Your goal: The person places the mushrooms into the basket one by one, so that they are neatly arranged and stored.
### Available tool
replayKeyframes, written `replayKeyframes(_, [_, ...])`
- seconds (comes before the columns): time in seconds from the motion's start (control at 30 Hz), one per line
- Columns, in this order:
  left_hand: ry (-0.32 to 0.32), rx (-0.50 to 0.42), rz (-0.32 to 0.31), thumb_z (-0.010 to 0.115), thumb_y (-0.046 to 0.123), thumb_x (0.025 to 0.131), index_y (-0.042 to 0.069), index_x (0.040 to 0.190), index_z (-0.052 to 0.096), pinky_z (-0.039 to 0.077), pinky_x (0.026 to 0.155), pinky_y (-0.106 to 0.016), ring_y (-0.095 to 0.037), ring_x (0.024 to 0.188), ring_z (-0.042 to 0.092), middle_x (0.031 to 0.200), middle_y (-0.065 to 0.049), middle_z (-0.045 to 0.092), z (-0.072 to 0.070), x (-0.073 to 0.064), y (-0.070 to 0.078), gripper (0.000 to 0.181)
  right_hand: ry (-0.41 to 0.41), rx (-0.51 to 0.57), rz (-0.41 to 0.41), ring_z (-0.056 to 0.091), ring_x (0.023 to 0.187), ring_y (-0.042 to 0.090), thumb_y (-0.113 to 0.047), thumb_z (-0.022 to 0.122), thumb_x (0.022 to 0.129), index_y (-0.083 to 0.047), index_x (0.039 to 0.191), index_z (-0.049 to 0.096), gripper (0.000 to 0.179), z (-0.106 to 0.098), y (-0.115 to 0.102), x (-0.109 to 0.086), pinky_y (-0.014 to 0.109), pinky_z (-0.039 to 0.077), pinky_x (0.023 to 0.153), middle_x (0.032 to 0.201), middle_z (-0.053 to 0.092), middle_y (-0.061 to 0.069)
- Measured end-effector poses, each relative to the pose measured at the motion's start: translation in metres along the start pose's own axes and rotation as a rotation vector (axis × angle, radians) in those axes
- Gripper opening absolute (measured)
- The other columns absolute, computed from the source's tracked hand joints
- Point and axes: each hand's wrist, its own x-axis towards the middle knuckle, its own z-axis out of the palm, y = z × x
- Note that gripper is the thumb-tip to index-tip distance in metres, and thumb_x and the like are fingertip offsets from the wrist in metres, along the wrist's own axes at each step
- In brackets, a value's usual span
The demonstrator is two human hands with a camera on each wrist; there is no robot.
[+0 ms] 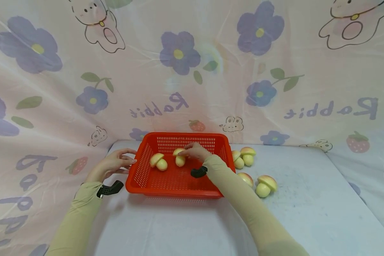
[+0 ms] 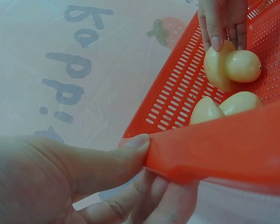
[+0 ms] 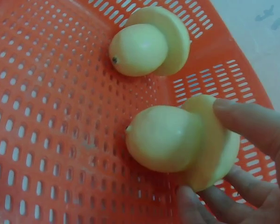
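Red slotted basket [image 1: 179, 193] holds two toy-like mushrooms: loose mushroom [image 1: 161, 164] toward ten o'clock, held mushroom [image 1: 180, 161] just twelve-ward of centre, its cap pinched between thumb and fingers of the right hand [image 1: 196, 152]. Left hand [image 1: 113, 165] grips the rim at nine o'clock, thumb above, fingers beneath. Outside at three o'clock, four more mushrooms [image 1: 264, 189] on white table [image 1: 323, 202], six counted; pale-yellow rounded stems, domed caps, several blushed reddish.

Red basket [image 1: 176, 183], pale-yellow mushrooms [image 3: 182, 140]
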Motion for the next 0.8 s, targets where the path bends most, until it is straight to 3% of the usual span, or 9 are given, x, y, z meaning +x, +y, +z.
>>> replayKeyframes(0.2, [0.008, 0.007, 0.001, 0.065, 0.018, 0.093, 0.003, 0.139, 0.038, 0.056, 0.074, -0.04, -0.027, 0.085, 0.063, 0.102, -0.014, 0.064, -0.001, 0.0, -0.0006, 0.056, 0.005, -0.042, -0.005, 0.055, 0.101, 0.024, -0.022, 0.076, 0.083, 0.001, 0.127, 0.057, 0.053, 0.0012, 0.0022, 0.0024, 0.039, 0.047, 0.092, 0.124, 0.053, 0.012])
replayKeyframes(0.47, [0.002, 0.01, 0.005, 0.065, 0.018, 0.093, 0.003, 0.139, 0.038, 0.056, 0.074, -0.04, -0.027, 0.084, 0.063, 0.103, -0.015, 0.063, 0.0004, -0.0015, 0.0, 0.055, 0.004, -0.005, 0.003, 0.055, 0.099, 0.031, -0.021, 0.076, 0.083, 0.001, 0.106, 0.065, 0.034, 0.0048, 0.0015, -0.0014, 0.044, 0.046, 0.093, 0.105, 0.059, 0.01])
replayKeyframes(0.8, [-0.001, 0.012, 0.01, 0.064, 0.018, 0.093, 0.002, 0.139, 0.038, 0.056, 0.074, -0.04, -0.026, 0.083, 0.063, 0.103, -0.015, 0.064, 0.0001, -0.002, -0.0002, 0.055, 0.047, 0.008, 0.006, 0.056, 0.09, 0.028, -0.02, 0.073, 0.086, 0.002, 0.103, 0.064, 0.029, 0.0077, 0.0, -0.0047, 0.044, 0.047, 0.091, 0.096, 0.057, 0.007])
